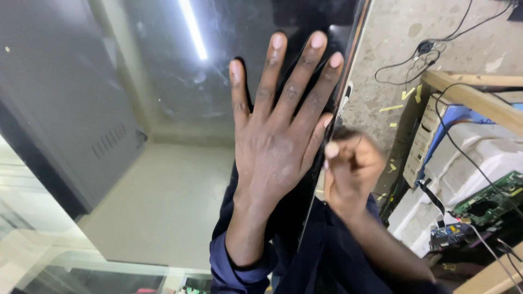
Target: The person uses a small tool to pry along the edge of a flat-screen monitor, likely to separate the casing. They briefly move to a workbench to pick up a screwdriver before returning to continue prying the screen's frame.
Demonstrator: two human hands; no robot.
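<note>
A large glossy dark panel (136,163) fills the left and middle of the view and mirrors a ceiling light and a grey cabinet. My left hand (278,130) lies flat on it, palm down, fingers spread and pointing away from me. My right hand (351,171) is blurred and sits at the panel's right edge (348,71), just right of my left hand. Its fingers are curled shut with the thumb on top. I cannot see anything held in it. Dark blue sleeves cover both forearms.
To the right, a green circuit board (490,198) with wires rests on white foam blocks (474,158) under a wooden frame (474,98). Black cables (425,54) and yellow tape scraps (406,95) lie on the concrete floor (392,32).
</note>
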